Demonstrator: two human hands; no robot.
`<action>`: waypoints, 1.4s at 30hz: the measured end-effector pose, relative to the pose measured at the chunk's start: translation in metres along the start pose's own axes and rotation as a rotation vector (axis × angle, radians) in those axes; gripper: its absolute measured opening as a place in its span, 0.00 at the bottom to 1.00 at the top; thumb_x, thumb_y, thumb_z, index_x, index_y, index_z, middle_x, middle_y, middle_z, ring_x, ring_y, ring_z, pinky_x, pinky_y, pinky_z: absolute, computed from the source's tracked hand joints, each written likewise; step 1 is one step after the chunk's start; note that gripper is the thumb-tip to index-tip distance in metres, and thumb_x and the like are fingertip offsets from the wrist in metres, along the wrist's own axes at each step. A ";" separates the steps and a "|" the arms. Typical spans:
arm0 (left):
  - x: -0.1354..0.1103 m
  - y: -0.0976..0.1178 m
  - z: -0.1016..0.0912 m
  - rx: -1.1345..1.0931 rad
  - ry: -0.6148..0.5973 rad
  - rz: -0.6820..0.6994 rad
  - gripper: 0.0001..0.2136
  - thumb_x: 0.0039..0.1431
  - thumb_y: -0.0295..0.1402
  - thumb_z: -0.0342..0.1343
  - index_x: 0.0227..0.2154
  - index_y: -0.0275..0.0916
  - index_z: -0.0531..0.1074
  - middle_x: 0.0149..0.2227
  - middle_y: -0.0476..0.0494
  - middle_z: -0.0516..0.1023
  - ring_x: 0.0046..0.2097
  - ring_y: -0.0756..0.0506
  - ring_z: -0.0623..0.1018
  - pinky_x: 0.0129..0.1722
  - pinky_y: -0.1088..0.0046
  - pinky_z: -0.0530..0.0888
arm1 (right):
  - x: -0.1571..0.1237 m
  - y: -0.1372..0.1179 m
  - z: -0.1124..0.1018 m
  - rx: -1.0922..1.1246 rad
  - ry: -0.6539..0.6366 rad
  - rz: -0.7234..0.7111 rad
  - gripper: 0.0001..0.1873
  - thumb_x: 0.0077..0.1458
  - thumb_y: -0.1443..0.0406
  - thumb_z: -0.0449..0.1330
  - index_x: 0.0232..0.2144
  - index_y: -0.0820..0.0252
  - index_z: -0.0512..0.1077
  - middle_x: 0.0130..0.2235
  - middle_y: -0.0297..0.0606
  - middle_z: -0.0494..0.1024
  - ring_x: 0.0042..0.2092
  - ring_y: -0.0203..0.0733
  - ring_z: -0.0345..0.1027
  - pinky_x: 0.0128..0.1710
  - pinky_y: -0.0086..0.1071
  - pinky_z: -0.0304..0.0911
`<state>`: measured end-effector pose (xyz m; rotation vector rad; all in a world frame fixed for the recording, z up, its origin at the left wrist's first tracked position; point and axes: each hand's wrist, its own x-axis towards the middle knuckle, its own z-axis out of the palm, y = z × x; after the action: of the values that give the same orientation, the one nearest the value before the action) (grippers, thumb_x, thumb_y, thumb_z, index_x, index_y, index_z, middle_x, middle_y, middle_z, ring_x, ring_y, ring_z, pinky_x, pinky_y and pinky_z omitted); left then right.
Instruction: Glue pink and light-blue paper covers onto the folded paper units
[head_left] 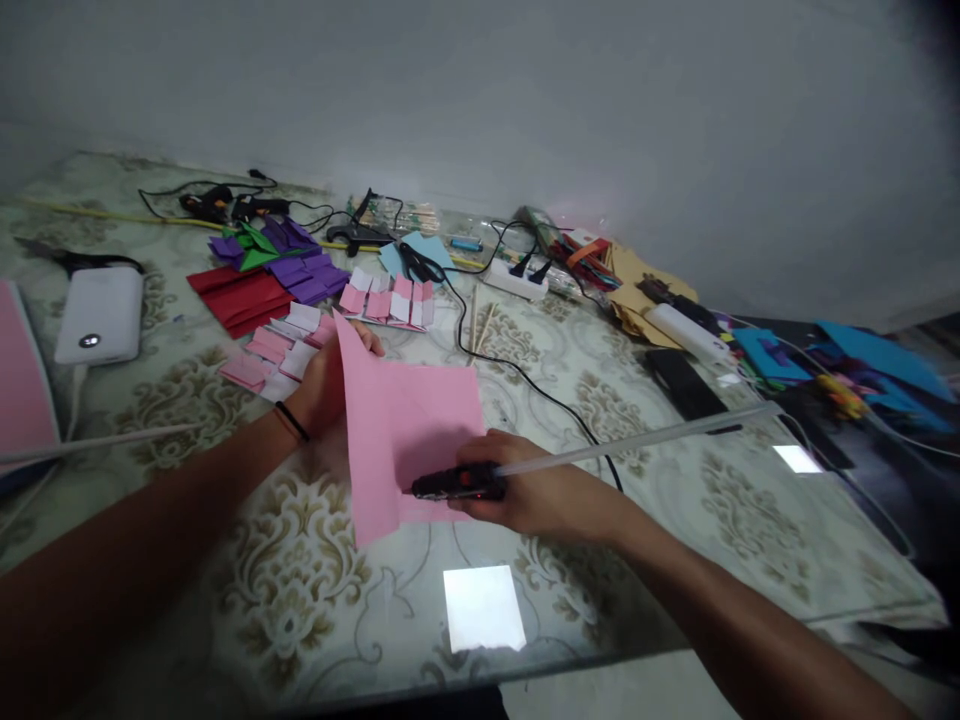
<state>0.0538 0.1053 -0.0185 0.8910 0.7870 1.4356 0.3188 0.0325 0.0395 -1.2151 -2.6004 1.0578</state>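
Observation:
A pink sheet of paper (439, 410) lies on the table with its left part folded up. My left hand (326, 385) grips that raised flap from behind, so some of its fingers are hidden by the paper. My right hand (517, 480) is closed around a black hot glue gun (457, 483), whose nozzle points left at the crease near the sheet's front edge. A long translucent glue stick (637, 440) sticks out of the gun's back. Folded pink and white paper strips (277, 350) lie just beyond my left hand.
Red folded paper (240, 300), purple folded paper (307, 275) and scissors (75, 258) lie at the back left. A white power bank (101, 315) is at left. A power strip (516, 280) sits behind, its black cable crossing the table. A dark phone (686, 390) lies at right.

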 end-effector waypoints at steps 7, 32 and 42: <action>0.002 -0.001 -0.004 0.029 -0.020 0.010 0.12 0.58 0.38 0.62 0.22 0.40 0.71 0.30 0.44 0.73 0.35 0.43 0.73 0.39 0.68 0.72 | 0.009 0.013 -0.023 0.072 -0.012 0.021 0.15 0.63 0.59 0.64 0.49 0.55 0.84 0.44 0.40 0.87 0.41 0.44 0.81 0.41 0.33 0.71; -0.002 0.006 0.006 0.058 0.040 -0.007 0.13 0.59 0.37 0.60 0.21 0.40 0.69 0.29 0.46 0.70 0.34 0.44 0.71 0.38 0.67 0.71 | 0.029 0.064 -0.061 -0.017 0.065 0.156 0.25 0.63 0.52 0.61 0.55 0.58 0.82 0.32 0.35 0.81 0.29 0.38 0.64 0.28 0.29 0.58; -0.004 0.008 0.008 0.047 0.038 -0.035 0.15 0.66 0.36 0.55 0.23 0.40 0.68 0.30 0.47 0.70 0.36 0.44 0.70 0.44 0.66 0.70 | 0.032 0.069 -0.057 -0.033 0.113 0.193 0.24 0.63 0.52 0.60 0.55 0.54 0.82 0.36 0.34 0.83 0.32 0.39 0.67 0.32 0.29 0.61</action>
<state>0.0567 0.1002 -0.0085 0.8836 0.8633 1.4114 0.3613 0.1177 0.0333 -1.5120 -2.4656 0.9475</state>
